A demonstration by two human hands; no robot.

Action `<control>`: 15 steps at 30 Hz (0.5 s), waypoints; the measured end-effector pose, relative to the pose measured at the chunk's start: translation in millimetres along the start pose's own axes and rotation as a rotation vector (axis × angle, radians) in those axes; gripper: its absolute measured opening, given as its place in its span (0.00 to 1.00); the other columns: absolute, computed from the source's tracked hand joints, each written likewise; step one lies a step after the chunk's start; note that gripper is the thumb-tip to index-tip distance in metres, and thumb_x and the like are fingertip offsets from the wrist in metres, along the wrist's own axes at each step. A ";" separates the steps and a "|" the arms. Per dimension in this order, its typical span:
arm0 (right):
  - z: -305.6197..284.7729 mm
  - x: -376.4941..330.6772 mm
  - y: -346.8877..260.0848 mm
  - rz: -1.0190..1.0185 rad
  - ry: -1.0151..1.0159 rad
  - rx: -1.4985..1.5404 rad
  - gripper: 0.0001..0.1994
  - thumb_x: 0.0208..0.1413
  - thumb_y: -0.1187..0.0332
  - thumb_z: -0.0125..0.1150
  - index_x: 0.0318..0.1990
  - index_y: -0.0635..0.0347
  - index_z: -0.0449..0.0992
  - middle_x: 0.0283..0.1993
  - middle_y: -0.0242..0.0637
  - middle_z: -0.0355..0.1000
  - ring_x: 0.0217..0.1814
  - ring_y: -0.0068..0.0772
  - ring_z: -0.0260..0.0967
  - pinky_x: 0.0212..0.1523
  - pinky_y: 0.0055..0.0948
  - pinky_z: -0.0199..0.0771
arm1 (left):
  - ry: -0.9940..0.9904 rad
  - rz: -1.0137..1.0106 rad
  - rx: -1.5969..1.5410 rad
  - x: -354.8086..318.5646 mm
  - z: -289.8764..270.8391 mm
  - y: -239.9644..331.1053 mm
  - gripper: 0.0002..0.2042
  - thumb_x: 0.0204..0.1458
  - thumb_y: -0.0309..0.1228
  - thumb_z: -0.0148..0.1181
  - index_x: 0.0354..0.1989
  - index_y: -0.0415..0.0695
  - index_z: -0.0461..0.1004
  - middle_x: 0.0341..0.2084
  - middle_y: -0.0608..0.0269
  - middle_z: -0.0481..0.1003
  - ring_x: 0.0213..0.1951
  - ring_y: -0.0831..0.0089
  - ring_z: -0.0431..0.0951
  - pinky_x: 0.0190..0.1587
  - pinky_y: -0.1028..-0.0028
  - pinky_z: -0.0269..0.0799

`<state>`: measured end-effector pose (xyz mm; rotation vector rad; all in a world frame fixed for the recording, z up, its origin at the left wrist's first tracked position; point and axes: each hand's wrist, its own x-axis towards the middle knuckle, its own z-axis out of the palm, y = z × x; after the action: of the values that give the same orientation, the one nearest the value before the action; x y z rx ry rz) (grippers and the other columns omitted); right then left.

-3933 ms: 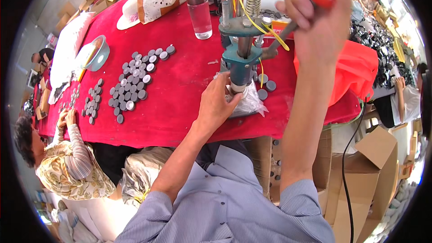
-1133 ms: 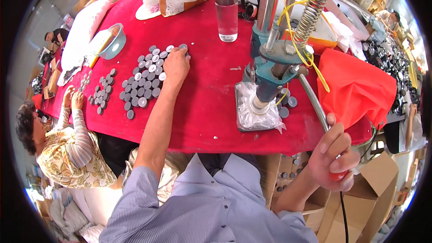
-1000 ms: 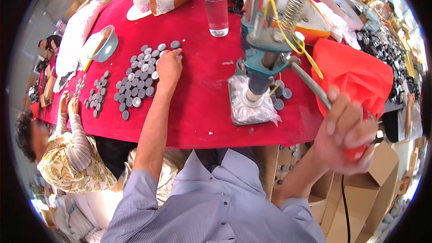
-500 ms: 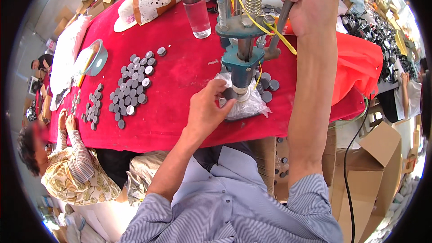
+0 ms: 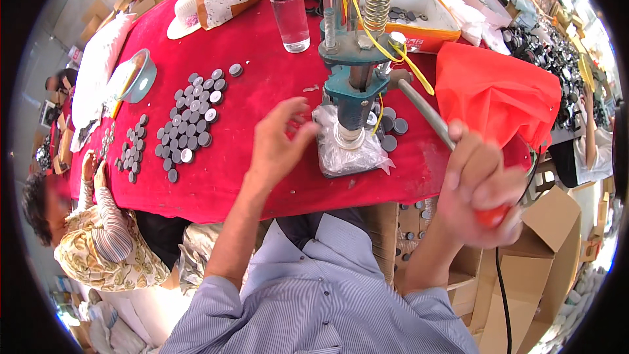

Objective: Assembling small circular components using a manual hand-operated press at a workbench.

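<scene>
Press stroke: right hand (image 5: 481, 187) fisted on lever handle (image 5: 426, 115), pulled low. Left hand (image 5: 278, 144) spread, empty, over tabletop (image 5: 262, 85) by press (image 5: 350, 92). Next prob. needs lever up, fresh disc (image 5: 190, 121).

Bright daylight, glare blown out at upper right, fisheye-bent edges, and motion-blurred hands.
</scene>
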<state>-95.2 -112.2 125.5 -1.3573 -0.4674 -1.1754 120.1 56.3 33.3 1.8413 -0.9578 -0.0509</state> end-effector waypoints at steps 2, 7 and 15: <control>-4.9 -35.9 5.1 -0.009 0.031 -0.052 0.21 0.65 0.47 0.42 0.31 0.52 0.71 0.24 0.34 0.63 0.31 0.38 0.66 0.61 0.59 0.59 | 0.121 0.026 0.174 15.4 -19.1 -29.5 0.17 0.54 0.24 0.66 0.53 0.37 0.76 0.44 0.56 0.81 0.40 0.73 0.81 0.41 0.72 0.77; -4.9 -43.9 11.3 -0.013 0.047 -0.045 0.20 0.63 0.47 0.43 0.29 0.50 0.71 0.23 0.33 0.63 0.38 0.41 0.69 0.72 0.63 0.50 | 0.264 0.124 0.789 72.0 -64.4 -109.1 0.18 0.54 0.28 0.64 0.54 0.42 0.74 0.48 0.48 0.76 0.50 0.52 0.77 0.51 0.58 0.73; 1.0 -38.7 9.3 -0.012 0.092 -0.102 0.21 0.63 0.46 0.43 0.26 0.50 0.70 0.22 0.31 0.61 0.35 0.38 0.68 0.65 0.58 0.58 | 0.081 -0.057 1.174 115.0 -79.6 -161.0 0.16 0.55 0.32 0.62 0.52 0.49 0.80 0.41 0.58 0.81 0.50 0.55 0.77 0.49 0.53 0.73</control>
<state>-102.6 -98.8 88.8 -1.3820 -0.3546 -1.2803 327.6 71.6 -13.2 2.8901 -0.9410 0.6785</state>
